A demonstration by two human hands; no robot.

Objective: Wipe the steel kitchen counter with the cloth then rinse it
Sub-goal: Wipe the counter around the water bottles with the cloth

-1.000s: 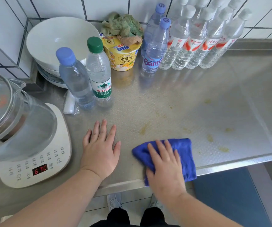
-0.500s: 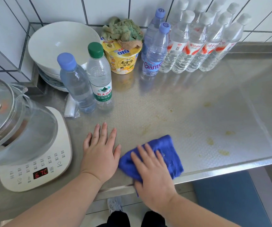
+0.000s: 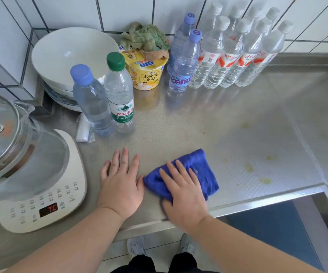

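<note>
Right hand [image 3: 185,196] flat, fingers straight, pressing one blue cloth [image 3: 202,174] on desk [image 3: 238,123]; left hand [image 3: 119,184] flat, empty; stacked bowls [image 3: 68,56] upper left.

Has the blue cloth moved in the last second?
Yes. The blue cloth slid left along the counter until it met the resting left hand.

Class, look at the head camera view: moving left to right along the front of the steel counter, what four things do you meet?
Glass kettle on its white base → left hand → blue cloth under the right hand → yellow stains.
</note>
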